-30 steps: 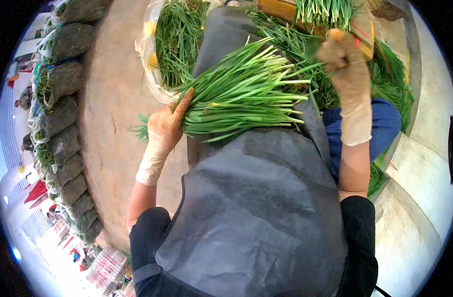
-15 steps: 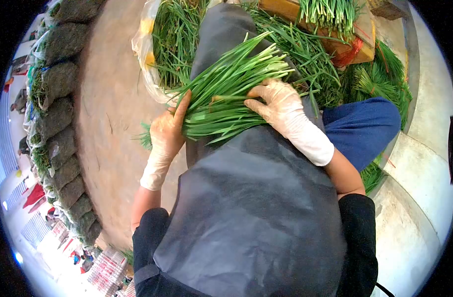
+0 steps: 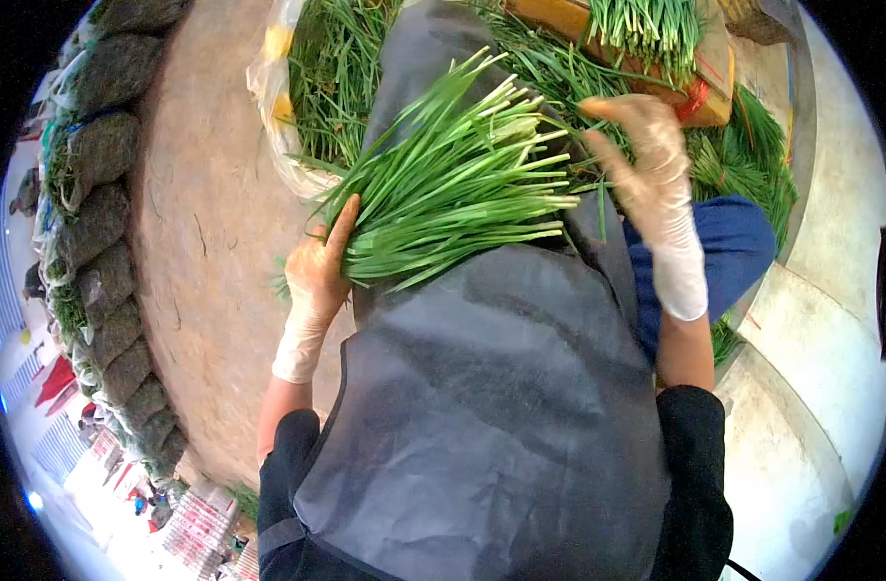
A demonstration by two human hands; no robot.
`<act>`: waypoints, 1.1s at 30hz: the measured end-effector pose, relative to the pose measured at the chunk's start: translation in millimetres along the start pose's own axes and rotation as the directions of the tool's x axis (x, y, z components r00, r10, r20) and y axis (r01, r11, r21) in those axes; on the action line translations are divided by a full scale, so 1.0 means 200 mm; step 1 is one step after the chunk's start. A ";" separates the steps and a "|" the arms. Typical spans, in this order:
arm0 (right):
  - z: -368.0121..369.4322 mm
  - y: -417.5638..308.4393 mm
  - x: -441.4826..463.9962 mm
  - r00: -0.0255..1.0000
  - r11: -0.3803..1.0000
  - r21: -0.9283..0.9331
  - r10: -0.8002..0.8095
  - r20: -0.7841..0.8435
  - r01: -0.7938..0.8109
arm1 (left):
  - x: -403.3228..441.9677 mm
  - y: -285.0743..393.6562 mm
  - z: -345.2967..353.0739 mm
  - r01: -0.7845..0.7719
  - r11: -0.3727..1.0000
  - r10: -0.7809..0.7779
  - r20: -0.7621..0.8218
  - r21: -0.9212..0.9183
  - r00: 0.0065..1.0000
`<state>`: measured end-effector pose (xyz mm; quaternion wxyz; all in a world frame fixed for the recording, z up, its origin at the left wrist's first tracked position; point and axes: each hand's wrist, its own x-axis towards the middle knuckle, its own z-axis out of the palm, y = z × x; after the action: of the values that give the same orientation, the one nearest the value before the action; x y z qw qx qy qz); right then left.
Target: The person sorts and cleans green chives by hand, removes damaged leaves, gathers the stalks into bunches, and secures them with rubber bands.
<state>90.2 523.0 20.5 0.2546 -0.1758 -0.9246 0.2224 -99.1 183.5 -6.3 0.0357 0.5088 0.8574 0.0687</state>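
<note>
A fanned-out bunch of garlic chives point(image 3: 462, 179) lies across the dark apron over my lap, its pale cut ends to the right. My left hand point(image 3: 319, 266), in a whitish glove, grips the bunch at its leafy left end, with the thumb on top and the other fingers hidden underneath. Off to the right, my gloved right hand point(image 3: 651, 165) is raised clear of the bunch, somewhat blurred, its thumb and fingers apart with nothing seen between them. Beneath that hand is my knee in blue trousers point(image 3: 714, 247).
Loose chives fill a plastic-lined container point(image 3: 276, 107) ahead. A wooden box point(image 3: 709, 97) at upper right carries a bundle of chives point(image 3: 646, 34); more bundles point(image 3: 743, 160) lie beside it. Dark packed sacks point(image 3: 114, 160) line the left side of the brown floor point(image 3: 206, 290).
My right hand has let go of the chives and moved up and right, its fingers spreading. The bunch now lies more fanned out. My left hand keeps its hold.
</note>
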 end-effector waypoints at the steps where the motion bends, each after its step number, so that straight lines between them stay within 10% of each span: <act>1: 0.05 -0.09 -0.01 0.999 0.998 0.067 0.019 0.037 -0.021 | 0.00 0.01 0.00 0.000 1.000 0.000 -0.010 0.008 1.000; 4: 0.21 -0.29 0.04 0.999 0.972 -0.234 0.027 0.032 -0.018 | 0.01 0.02 0.00 -0.018 0.999 0.019 -0.041 0.030 0.999; 11: 0.26 -0.06 0.03 0.949 0.864 0.407 0.315 0.022 -0.296 | -0.02 0.02 0.01 -0.003 0.996 0.004 -0.020 0.085 1.000; 14: 0.16 -0.01 0.09 0.967 0.999 0.035 0.005 -0.253 0.005 | 0.00 0.01 0.01 -0.030 0.999 0.032 -0.045 0.041 0.998; 18: 0.23 -0.12 0.09 0.926 0.943 -0.161 -0.236 0.295 0.292 | 0.02 0.00 0.01 -0.054 0.996 0.058 -0.046 0.071 0.997; 19: 0.24 -0.11 0.09 0.942 0.928 -0.213 -0.262 0.210 0.306 | 0.03 0.00 0.00 -0.061 0.997 0.064 -0.064 0.038 0.996; 20: 0.25 -0.03 0.09 0.945 0.936 -0.132 -0.319 0.073 0.326 | 0.02 0.00 0.00 -0.062 0.998 0.062 -0.082 0.006 0.995; 22: 0.21 0.08 0.08 0.992 0.934 0.340 0.086 0.092 -0.112 | 0.00 0.02 -0.02 -0.041 0.999 0.042 -0.067 0.020 0.997; 24: 0.22 0.35 0.03 0.944 0.953 -0.075 0.301 0.137 -0.293 | -0.01 0.01 -0.02 -0.034 0.999 0.036 -0.055 0.036 0.998; 26: 0.17 0.49 0.01 0.729 0.667 -0.726 0.579 0.365 -0.167 | -0.02 0.01 0.00 -0.009 0.999 0.010 -0.027 0.052 1.000; 29: 0.09 0.25 -0.02 0.997 0.955 -0.288 0.063 -0.042 -0.072 | -0.01 0.01 0.00 -0.010 0.999 0.011 -0.017 0.039 1.000; 33: 0.12 -0.17 0.06 0.988 0.990 -0.076 -0.125 -0.096 0.118 | 0.02 0.02 -0.01 -0.027 0.999 0.028 -0.023 0.046 0.999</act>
<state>60.0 492.4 24.8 0.3075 -0.1391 -0.9268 0.1646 -97.9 189.6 -2.6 0.0130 0.5203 0.8521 0.0554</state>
